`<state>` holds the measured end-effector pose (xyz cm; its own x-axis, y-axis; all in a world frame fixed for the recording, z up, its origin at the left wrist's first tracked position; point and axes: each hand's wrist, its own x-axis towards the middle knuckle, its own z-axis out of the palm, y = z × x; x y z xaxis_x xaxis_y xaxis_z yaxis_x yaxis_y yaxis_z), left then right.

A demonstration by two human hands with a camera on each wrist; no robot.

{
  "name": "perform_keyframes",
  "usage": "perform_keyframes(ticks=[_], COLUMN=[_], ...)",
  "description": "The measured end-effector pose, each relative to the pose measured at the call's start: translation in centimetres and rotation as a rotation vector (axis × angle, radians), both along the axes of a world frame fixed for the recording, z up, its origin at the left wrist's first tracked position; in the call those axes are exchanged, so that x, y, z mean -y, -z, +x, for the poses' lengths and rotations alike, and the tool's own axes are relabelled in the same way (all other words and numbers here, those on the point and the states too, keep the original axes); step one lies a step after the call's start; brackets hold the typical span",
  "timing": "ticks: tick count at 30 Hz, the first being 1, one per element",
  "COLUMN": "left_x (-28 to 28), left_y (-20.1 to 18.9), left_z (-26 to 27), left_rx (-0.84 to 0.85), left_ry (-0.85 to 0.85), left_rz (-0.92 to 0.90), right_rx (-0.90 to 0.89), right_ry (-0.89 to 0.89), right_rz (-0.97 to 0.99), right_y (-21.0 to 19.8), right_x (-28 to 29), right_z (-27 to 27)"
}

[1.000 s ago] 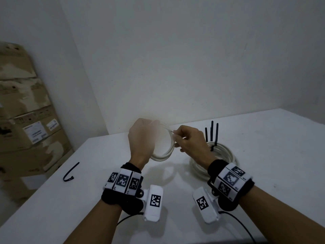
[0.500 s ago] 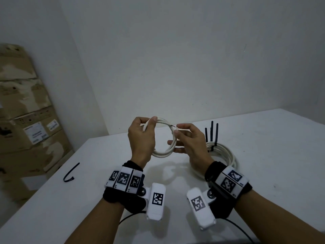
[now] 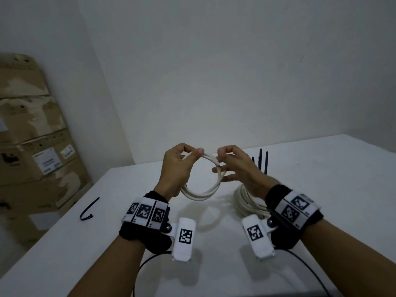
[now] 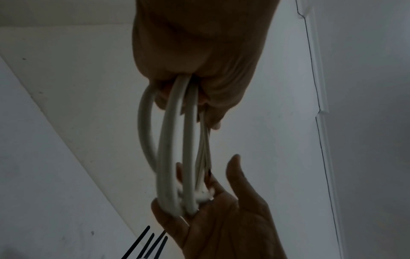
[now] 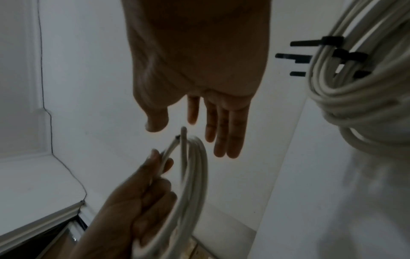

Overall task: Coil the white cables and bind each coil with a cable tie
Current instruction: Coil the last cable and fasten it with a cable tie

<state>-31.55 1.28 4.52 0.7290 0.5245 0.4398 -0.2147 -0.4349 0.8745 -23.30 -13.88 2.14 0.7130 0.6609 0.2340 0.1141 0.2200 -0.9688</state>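
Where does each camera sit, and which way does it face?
Head: on the head, looking forward and down at the table; both forearms show.
Left wrist: along the left hand, gripping the coil.
Right wrist: along the right hand, fingers straight.
All share the coil; both wrist views show both hands.

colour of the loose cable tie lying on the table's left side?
Black: the hooked loose cable tie shows best in the head view.

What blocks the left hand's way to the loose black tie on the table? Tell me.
Nothing visible. The loose black tie lies alone on bare table left of the left hand, which grips the white coil.
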Motion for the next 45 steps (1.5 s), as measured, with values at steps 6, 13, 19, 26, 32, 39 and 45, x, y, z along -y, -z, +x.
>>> perform_keyframes(ticks=[6,13,19,26,32,39,45], left_x=[0.1,-0.8,-1.4,-2.2,-1.8,-1.6,-2.0], left_y=[-0.6,0.2,0.8,1.4,1.8,1.6,1.5], left_z=[-0.4,-1.4,-2.4,-2.7,-2.8,-2.5,-2.4], left_rx=[-0.133,-0.23,-0.202,-0.132,-0.078,-0.105,-0.087], left_ry=[0.14,0.173,0.084,-0.151,-0.229,-0.197,-0.213], left_rz=[0.011,-0.26,-0.451,-0.283,-0.176,-0.241,-0.284], right_rx=[0.092,-0.107,-0.11,0.012,0.093,-0.082,0.051], right_ry=[-0.219,-0.011,-0.051,-0.049,-0.011,0.013,0.286], right_rz=[-0.135,0.1,0.085,-0.018,-0.07,-0.029,-0.092], right_y=[-1.4,0.9,1.1,1.9,2.3,2.6,3.6], right_x=[-0.5,-2.9,-4.2,-4.9,-5.2,-4.6,-3.5], right_z=[-0.1,-1.3,-1.9,-2.8,-2.7,-2.9,-2.9])
